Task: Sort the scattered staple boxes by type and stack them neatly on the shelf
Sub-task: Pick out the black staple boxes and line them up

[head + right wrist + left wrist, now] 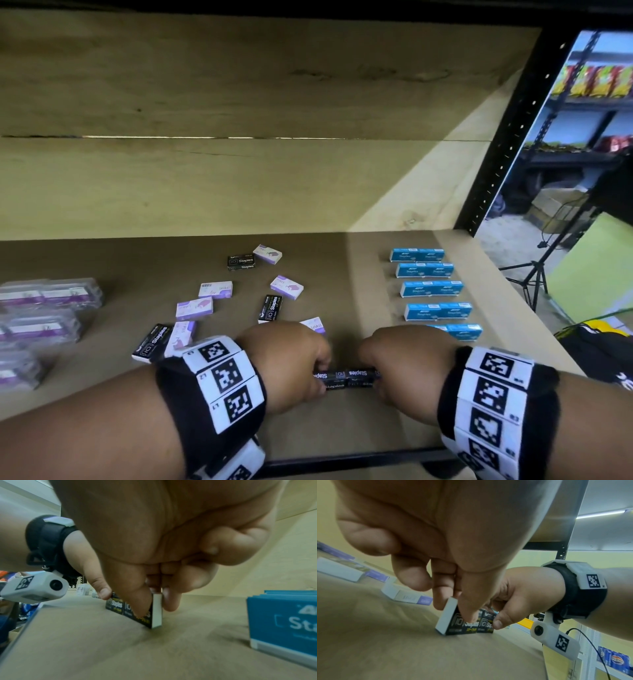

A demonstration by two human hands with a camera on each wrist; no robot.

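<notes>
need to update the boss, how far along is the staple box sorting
Done: the blue boxes stand in tidy rows on the right. In hand: the left hand and right hand pinch two black boxes upright, end to end. Left: loose purple boxes and other black boxes lie scattered mid-shelf.

2 black staple boxes point(347, 378) on edge, end-to-end, lower center; 3 more black point(240, 262) + purple ones point(194, 308) scattered mid-frame, blue pairs point(431, 288) rowed right.
</notes>
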